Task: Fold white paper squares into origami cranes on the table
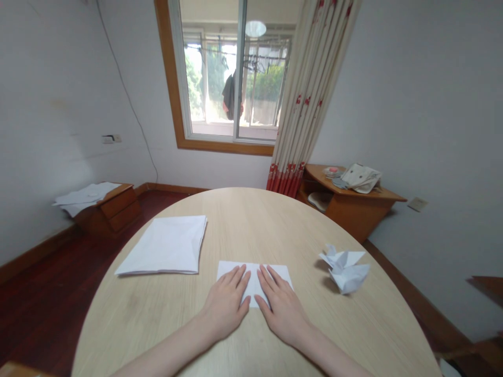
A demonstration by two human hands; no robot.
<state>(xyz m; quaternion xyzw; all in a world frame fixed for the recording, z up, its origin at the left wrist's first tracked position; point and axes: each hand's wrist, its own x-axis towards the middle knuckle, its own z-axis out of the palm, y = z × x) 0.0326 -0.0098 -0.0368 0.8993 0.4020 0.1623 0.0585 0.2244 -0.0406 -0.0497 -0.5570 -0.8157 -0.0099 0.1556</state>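
Observation:
A small white sheet of paper [253, 283] lies flat on the round wooden table [251, 220] in front of me. My left hand [228, 301] rests palm down on its left half, fingers stretched out and pointing away. On the right half lies my right hand [281, 303], also flat with its fingers extended. A strip of paper shows between the two hands, while its outer parts are covered by them. To the right sit white folded paper pieces [348, 269], shaped somewhat like birds. A stack of larger white paper [168, 243] is on the left.
Beyond the table, a wooden corner cabinet [349, 204] bears a pale bag [361, 178] and small items. A low drawer unit [120, 209] with papers stands at the left wall. A window [236, 78] and a long curtain [306, 94] are at the back.

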